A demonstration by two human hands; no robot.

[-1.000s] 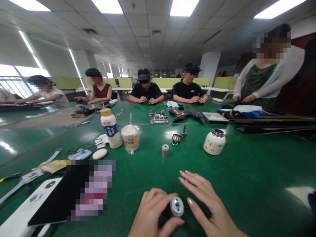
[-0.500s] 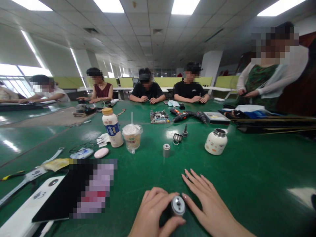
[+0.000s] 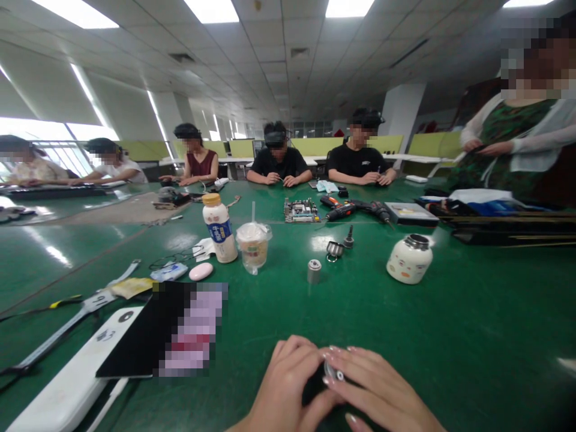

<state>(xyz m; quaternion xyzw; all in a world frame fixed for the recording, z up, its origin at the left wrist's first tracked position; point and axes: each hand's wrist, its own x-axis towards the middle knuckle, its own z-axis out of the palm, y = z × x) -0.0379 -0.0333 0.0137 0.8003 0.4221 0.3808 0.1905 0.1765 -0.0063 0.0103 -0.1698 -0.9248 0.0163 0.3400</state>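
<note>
Near the table's front edge, a small cylindrical metal motor (image 3: 330,370) is gripped between the curled fingers and thumb of my left hand (image 3: 288,381). My right hand (image 3: 375,384) reaches over it from the right, fingertips on its top and side, hiding most of it. A tiny ring-shaped metal piece (image 3: 340,377) shows between my right fingers; its kind is unclear. A similar metal cylinder (image 3: 314,272) stands upright farther back. Behind that lie a shiny metal cup-shaped part (image 3: 334,250) and a dark stepped metal part (image 3: 348,237).
A white jar (image 3: 409,259) stands right; a bottle (image 3: 220,234) and a lidded cup (image 3: 254,245) stand left. A tablet (image 3: 130,336) lies on a white device (image 3: 67,372). Farther back are a circuit board (image 3: 300,210) and power drills (image 3: 342,209). Several people sit or stand around the table.
My right hand has moved in over the motor, its fingers now covering the top that was exposed before. My left hand still grips it. The view has turned slightly left.
</note>
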